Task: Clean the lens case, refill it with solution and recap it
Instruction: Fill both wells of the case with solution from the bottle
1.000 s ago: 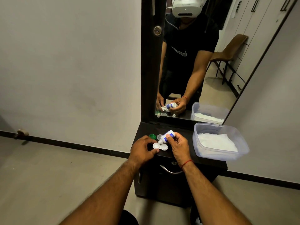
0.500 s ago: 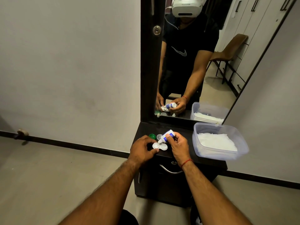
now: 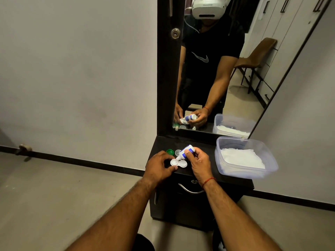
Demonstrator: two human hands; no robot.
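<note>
A white two-well lens case [image 3: 179,163] lies uncapped on the dark cabinet top [image 3: 203,169]. My left hand [image 3: 159,167] pinches its left end with thumb and fingers. My right hand [image 3: 198,163] grips a small white and blue solution bottle [image 3: 185,151], tilted down to the left so that its nozzle hangs just over the case's left well. A green cap [image 3: 170,151] and a clear cap [image 3: 178,152] lie on the top just behind the case.
A clear plastic tub [image 3: 244,158] holding white tissues sits at the right of the cabinet top. A tall mirror [image 3: 217,69] rises behind it, reflecting a person and a chair. A drawer handle [image 3: 190,190] sits below the front edge. Grey wall on both sides.
</note>
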